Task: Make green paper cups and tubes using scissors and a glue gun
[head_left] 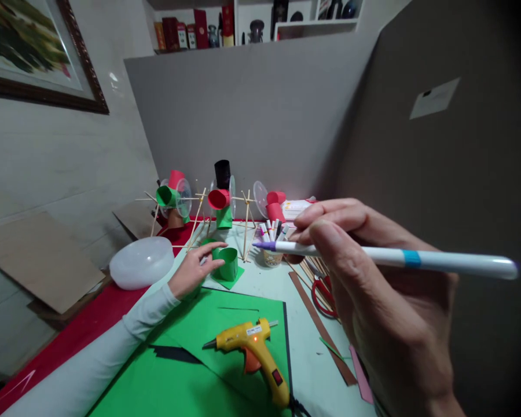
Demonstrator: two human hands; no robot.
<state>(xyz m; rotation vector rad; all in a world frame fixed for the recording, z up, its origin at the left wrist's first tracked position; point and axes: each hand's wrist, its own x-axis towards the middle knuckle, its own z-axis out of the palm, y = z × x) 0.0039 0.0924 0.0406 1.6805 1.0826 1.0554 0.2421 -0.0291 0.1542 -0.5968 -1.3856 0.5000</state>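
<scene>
My right hand (386, 307) grips a white marker pen (382, 255) close to the camera. Its purple tip points left, and a blue band circles the barrel. Thumb and fingers pinch it near the tip end. Further off, my left hand (191, 271) reaches over the table with index finger and thumb apart. Those fingertips are beside a green paper tube (228, 265), which stands upright on a small green paper piece (234, 282); whether they touch it I cannot tell. More green paper shows behind the left fingers.
A yellow glue gun (254, 344) lies on green sheets (130, 376). Stick frames carry coloured paper tubes (219, 198) and clear discs at the back. Nearby are a cup of markers (272, 258), red-handled scissors (320, 298), a brown strip (323, 330) and a translucent bowl (141, 263).
</scene>
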